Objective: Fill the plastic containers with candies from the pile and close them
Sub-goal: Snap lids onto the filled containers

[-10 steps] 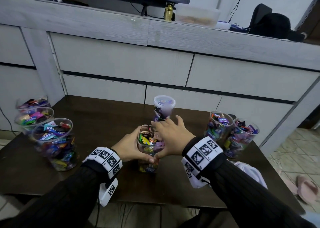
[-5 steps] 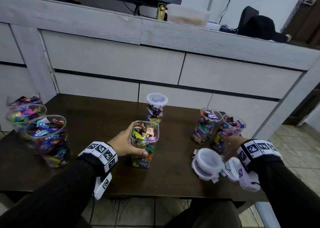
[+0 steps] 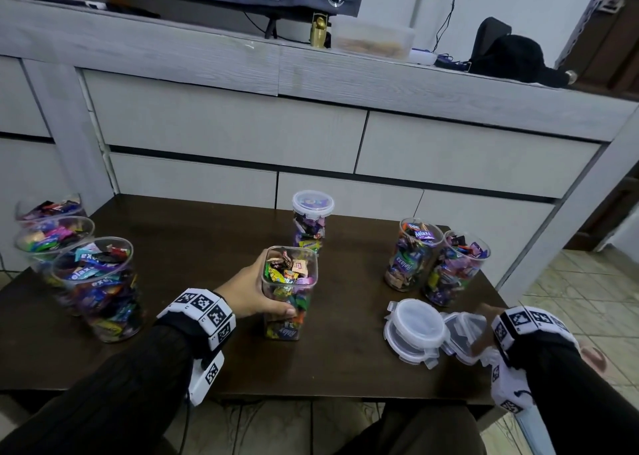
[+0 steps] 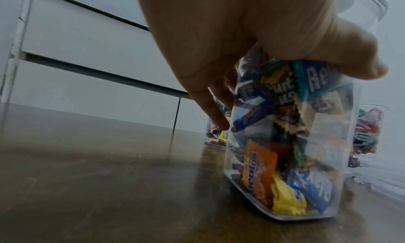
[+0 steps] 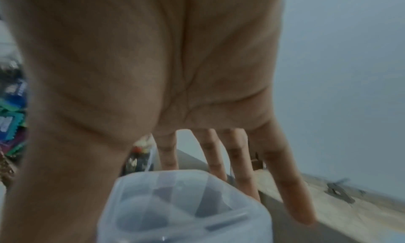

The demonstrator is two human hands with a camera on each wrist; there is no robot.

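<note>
Near the front middle of the dark brown wooden table point(image 3: 207, 247) sits a clear square plastic container point(image 3: 288, 292) stuffed to the rim with wrapped candies, no lid on it. The left hand point(image 3: 249, 290) is wrapped round its left side, thumb across the near face and fingers curled behind, so it's properly gripped. Right of that container, close to the table's front edge, there's a little stack of clear round plastic lids point(image 3: 415, 330) and, touching them on the right, a clear squarish plastic lid point(image 3: 465, 333). The right hand point(image 3: 484, 330) hangs over that squarish lid with fingers point(image 5: 285, 177) straight and spread apart; can't honestly tell if they're touching it. Behind the square container is a tall clear jar with its lid snapped on point(image 3: 311, 223). Two open round tubs of candy point(image 3: 435, 261) are off to its right, three more point(image 3: 86, 271) way off to its left.
</note>
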